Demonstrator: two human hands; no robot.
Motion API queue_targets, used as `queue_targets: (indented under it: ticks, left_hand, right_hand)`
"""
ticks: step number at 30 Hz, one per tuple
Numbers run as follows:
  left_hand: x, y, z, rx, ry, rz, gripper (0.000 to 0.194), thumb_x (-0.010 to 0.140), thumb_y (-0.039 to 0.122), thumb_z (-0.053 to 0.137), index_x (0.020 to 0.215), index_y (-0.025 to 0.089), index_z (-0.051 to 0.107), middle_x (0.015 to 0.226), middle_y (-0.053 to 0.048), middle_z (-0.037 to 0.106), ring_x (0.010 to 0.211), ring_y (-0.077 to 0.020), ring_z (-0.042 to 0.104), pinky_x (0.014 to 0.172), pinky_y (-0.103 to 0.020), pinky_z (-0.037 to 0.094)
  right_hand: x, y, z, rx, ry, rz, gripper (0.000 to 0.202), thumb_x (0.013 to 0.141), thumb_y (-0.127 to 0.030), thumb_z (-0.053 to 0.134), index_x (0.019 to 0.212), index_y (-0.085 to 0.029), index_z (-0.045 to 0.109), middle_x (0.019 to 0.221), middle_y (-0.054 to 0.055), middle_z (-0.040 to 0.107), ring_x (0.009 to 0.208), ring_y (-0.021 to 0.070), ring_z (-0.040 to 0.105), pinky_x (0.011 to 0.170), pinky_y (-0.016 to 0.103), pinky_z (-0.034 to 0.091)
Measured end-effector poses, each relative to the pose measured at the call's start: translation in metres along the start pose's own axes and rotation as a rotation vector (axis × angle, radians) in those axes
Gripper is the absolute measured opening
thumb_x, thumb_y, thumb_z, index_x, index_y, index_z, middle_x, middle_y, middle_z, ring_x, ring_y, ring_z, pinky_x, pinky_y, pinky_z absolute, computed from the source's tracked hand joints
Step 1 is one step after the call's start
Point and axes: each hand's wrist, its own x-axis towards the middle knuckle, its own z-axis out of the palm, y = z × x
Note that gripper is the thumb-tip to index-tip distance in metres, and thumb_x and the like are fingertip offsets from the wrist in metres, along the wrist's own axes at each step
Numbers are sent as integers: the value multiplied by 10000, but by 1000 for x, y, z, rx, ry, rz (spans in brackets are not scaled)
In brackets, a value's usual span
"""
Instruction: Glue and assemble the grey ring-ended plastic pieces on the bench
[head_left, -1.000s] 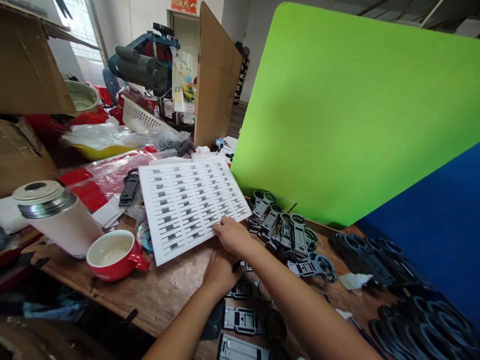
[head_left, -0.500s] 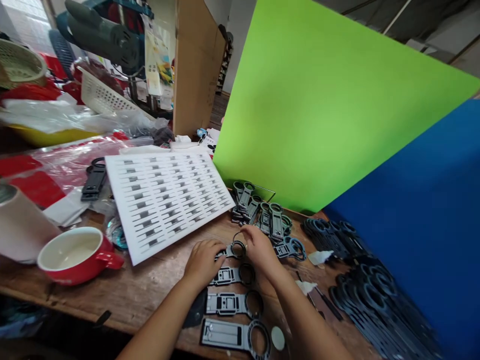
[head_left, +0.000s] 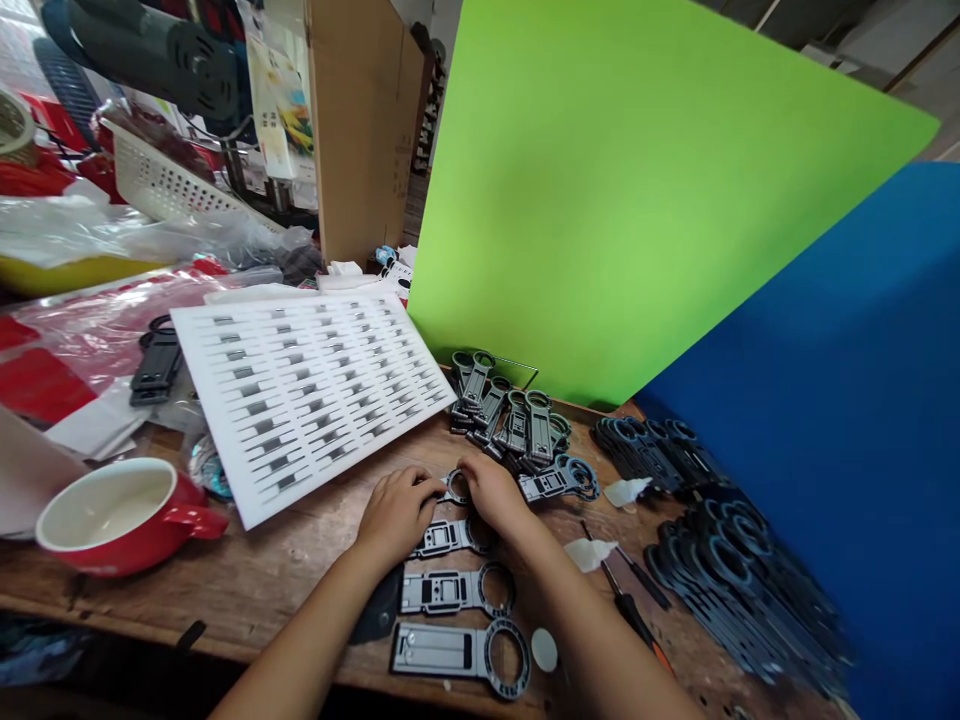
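A column of grey flat brackets with ring ends lies on the wooden table. My left hand [head_left: 399,512] is closed over the bar end of the farthest ring-ended bracket [head_left: 454,487], hiding most of it. On that bracket's ring, my right hand [head_left: 493,497] has its fingers pressed together. Nearer me lie a second bracket [head_left: 442,538], partly under my right wrist, a third bracket [head_left: 441,592] and a longer bracket with a plain bar [head_left: 439,650]. Beside its ring sits a pale round disc [head_left: 544,650].
A white board [head_left: 315,400] with rows of metal pins leans at left, behind a red cup [head_left: 124,515]. More brackets [head_left: 517,415] are heaped against the green panel [head_left: 637,200]. Dark ring-ended parts [head_left: 735,580] are stacked at right, near a screwdriver [head_left: 636,615].
The view has shifted slightly to the right. My right fingers have come down onto the farthest bracket's ring; a thin ring edge seen at their tips before no longer shows.
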Motion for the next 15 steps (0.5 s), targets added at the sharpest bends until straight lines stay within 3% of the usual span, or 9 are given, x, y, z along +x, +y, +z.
queue_targets:
  ticks: [5,8,12,15]
  left_hand:
    - [3,2,-2,135,-60,64,318,816,277,506,1069,405,651,1062,-58,578,971,-260,512,844,-421,399]
    - [4,4,-4,138,-82,115,336,810,249,504,1080,387,646,1132,-52,590,1020,-266,513,883,-442,387]
    - [8,5,-2,107,-120,207,382,795,179,505,1117,351,617,1267,-6,573,1199,-256,444,1046,-474,241]
    - [11,7,1,100,-138,227,360,810,173,478,1116,308,612,1230,-31,609,1192,-256,470,1073,-493,182]
  right_hand:
    - [4,-1,1,-22,-45,10,278,900,-205,422,1031,-221,667,1035,61,571,901,150,565,787,231,383]
    - [-6,-1,-1,-53,-20,25,354,889,-135,379,1155,-193,605,1096,92,563,947,169,560,827,251,383]
    - [-29,-1,-3,-144,-30,61,360,850,-64,361,1062,-135,643,1046,130,587,969,200,549,856,275,383]
    - [-43,-5,-2,-187,-54,51,351,835,-59,380,1047,-138,648,1052,142,588,1024,231,513,862,299,387]
